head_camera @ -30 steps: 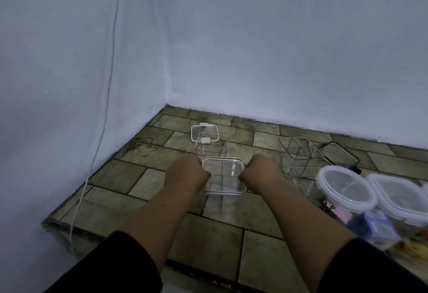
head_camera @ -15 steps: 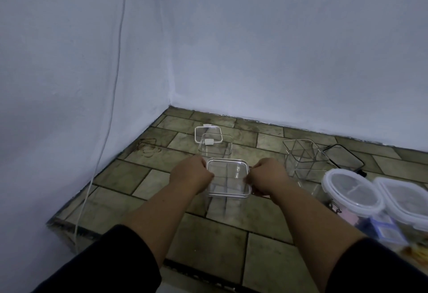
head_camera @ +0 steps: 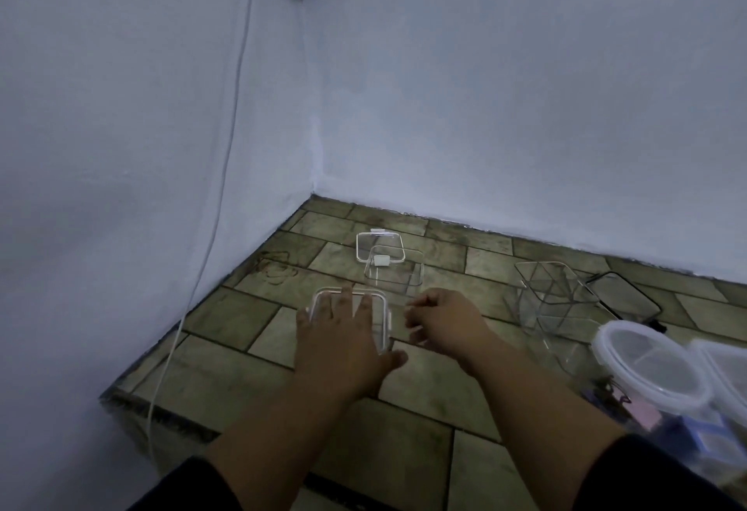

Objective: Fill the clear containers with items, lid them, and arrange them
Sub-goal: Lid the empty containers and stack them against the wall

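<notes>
Clear plastic, white-rimmed: the lidded box (head_camera: 351,318) sits on the tiled floor (head_camera: 242,324) near the room corner, and your left hand (head_camera: 337,342) lies flat on its lid, fingers spread, palm pressing down, thumb out toward 3 o'clock. No pinch there; the hand covers most of the lid.

Your right hand (head_camera: 442,322) is just beside the box at its 3 o'clock, fingers loosely curled toward the box's side clip. Whether the fingertips touch the clip, I cannot tell; the hand holds nothing visible.

At 12 o'clock from the box stands an open box (head_camera: 394,274), lidless, with a loose lid (head_camera: 380,245) lying partly behind it, toward the wall.

At 3 o'clock from your right hand stands a divided container (head_camera: 551,296), clear, with crossing partitions inside. A black-rimmed lid (head_camera: 624,298) lies flat just beyond it.

At 4 o'clock, by the frame's right edge, sit two round tubs (head_camera: 646,365) with white-rimmed lids, side by side; small items below them are too blurred to identify.

A white cable (head_camera: 226,171) runs down the left wall to the floor edge at 8 o'clock.

Both sleeves are dark.
</notes>
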